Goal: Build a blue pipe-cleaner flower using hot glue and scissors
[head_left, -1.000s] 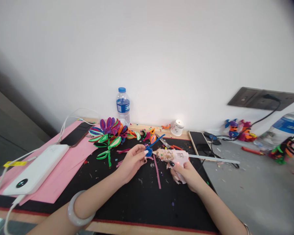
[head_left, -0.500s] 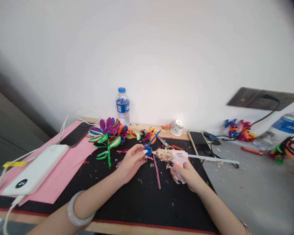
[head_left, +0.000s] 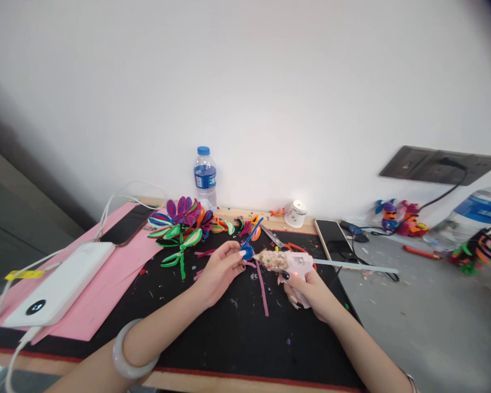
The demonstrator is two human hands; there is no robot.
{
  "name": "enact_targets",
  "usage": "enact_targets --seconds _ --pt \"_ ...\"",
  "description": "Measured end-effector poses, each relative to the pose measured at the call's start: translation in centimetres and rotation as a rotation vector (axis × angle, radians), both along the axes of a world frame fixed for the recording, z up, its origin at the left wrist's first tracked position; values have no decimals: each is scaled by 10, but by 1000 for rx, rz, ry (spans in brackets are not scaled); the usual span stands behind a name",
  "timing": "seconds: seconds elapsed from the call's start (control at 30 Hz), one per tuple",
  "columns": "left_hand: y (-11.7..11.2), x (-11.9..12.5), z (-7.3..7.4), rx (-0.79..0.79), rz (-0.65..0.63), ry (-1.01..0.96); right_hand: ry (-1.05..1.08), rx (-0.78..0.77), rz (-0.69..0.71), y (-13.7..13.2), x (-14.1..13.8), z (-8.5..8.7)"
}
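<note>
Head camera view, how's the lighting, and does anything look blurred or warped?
In the head view, the white wall is brightest around its middle and the top right corner goes dark; in the head view, the socket panel slants and the right-hand bottle looks stretched and soft, probably lens distortion; also in the head view, a small reddish light glows on the glue gun.

Wooden tabletop (head_left: 213, 381) bears a red-edged black mat (head_left: 229, 338), a capped water bottle (head_left: 205, 177) and an upturned paper cup (head_left: 295, 215). On the mat I note pink sheets (head_left: 88, 311), pipe-cleaner flowers (head_left: 183, 209), scissors (head_left: 274, 237), loose pink strips (head_left: 263, 290) and scattered scraps (head_left: 288, 341).
</note>
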State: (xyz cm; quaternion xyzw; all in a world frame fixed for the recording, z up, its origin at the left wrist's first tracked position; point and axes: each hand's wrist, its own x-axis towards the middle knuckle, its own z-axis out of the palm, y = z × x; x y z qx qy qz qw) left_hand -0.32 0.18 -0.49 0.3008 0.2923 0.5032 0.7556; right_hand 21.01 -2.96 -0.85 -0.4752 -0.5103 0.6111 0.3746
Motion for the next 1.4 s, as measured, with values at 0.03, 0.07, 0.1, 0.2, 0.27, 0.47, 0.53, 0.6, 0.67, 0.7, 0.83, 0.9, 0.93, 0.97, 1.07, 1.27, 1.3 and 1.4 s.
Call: enact_targets --seconds 0.03,0.07,0.1,0.2,0.27,0.47,0.53,0.6,0.67,0.7,0.83,0.9,0.93,0.97,1.07,1.27,1.3,1.4 --pt "0 0 0 -1 -1 -1 3 -1 -8 0 0 0" --pt "0 0 0 -2 -1 -1 5 -4 -13 0 0 0" --pt "0 0 0 -4 -1 -1 5 -5 -16 0 0 0" --pt "0 0 0 -6 -2 2 8 2 -26 1 0 0" --pt "0 0 -1 -6 -4 0 9 10 -24 1 0 1" --pt "0 0 -1 -9 6 3 -17 -7 -6 0 -1 2" --pt "0 0 0 -5 8 6 -17 -6 -3 -1 -2 3" --pt "0 0 0 -3 5 12 -14 -2 -10 -2 -3 3" --pt "0 0 0 3 -2 13 -12 -1 -18 -3 -3 3" --pt "0 0 0 6 -6 11 -13 -2 -19 -3 -4 3" --pt "1 1 -1 6 -6 8 -17 5 -19 -3 -3 3" --pt "1 1 -2 3 -4 8 -14 12 -20 -2 -2 3" --pt "1 0 -2 2 -5 7 -12 13 -22 -1 -2 3" --pt "1 0 -2 1 -8 5 -10 12 -23 -1 -1 2" --pt "0 0 -1 -5 -18 -3 -2 13 -23 0 -1 2" --pt "-1 0 1 -17 -41 -17 20 24 -61 -2 -1 4" --pt "-2 0 1 -16 -45 -18 25 24 -65 -2 -1 4" --pt "-2 0 1 -18 -58 -13 35 12 -55 -2 -1 4"
